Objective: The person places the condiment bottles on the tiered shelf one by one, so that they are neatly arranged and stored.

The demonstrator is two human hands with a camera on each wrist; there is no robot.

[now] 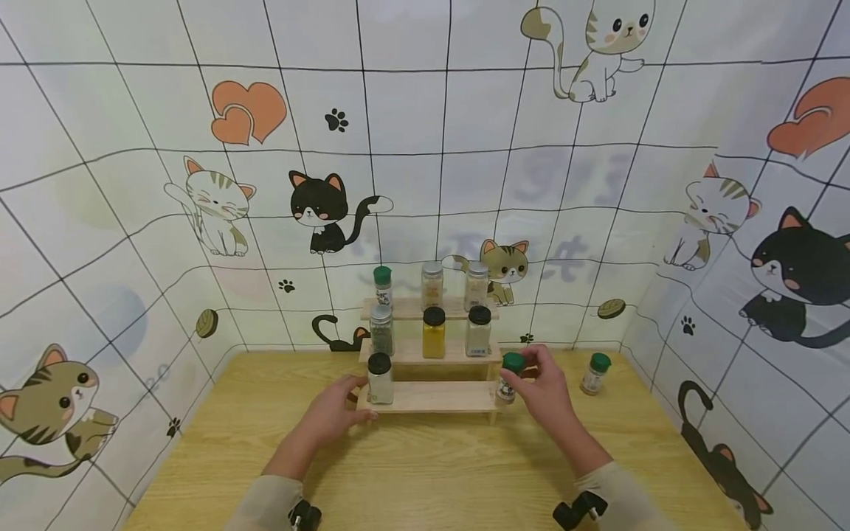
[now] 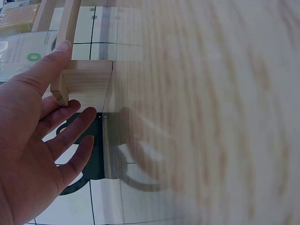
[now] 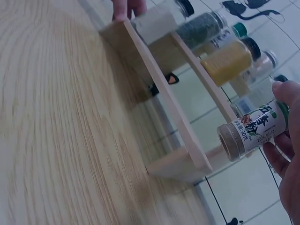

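A three-tier wooden spice rack [image 1: 438,397] stands on the table against the wall. My left hand [image 1: 330,411] grips the left end of its lowest shelf, thumb on the front edge and fingertips around the end board [image 2: 86,84]. With my right hand [image 1: 547,391] I hold a green-capped spice jar [image 3: 257,125] by its cap end, its clear base close over the right end of the lowest shelf. At that shelf's left end is a black-capped jar of pale powder [image 1: 381,382]. Brown powder shows in the held jar's base.
The middle shelf bears a grey-capped jar of green herbs [image 1: 381,332], a black-capped yellow jar [image 1: 434,335] and a black-capped pale jar [image 1: 478,333]. Three more jars line the top shelf [image 1: 405,310]. Another green-capped jar [image 1: 593,376] stands on the table at right.
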